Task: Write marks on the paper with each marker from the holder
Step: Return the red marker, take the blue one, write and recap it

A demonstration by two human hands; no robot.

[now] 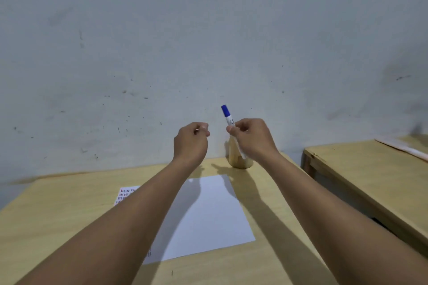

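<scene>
My right hand (251,139) holds a white marker with a blue cap (227,115), cap end up, raised above the table. Behind and below that hand stands the light wooden holder (238,159), mostly hidden by it. My left hand (191,140) hovers beside it with fingers curled shut and nothing visible in them. A blank white sheet of paper (208,215) lies on the wooden table (69,203) under my forearms.
A second sheet with red and blue marks (126,193) lies partly under the white paper and my left forearm. A second wooden table (361,173) stands to the right across a narrow gap. A grey wall rises behind.
</scene>
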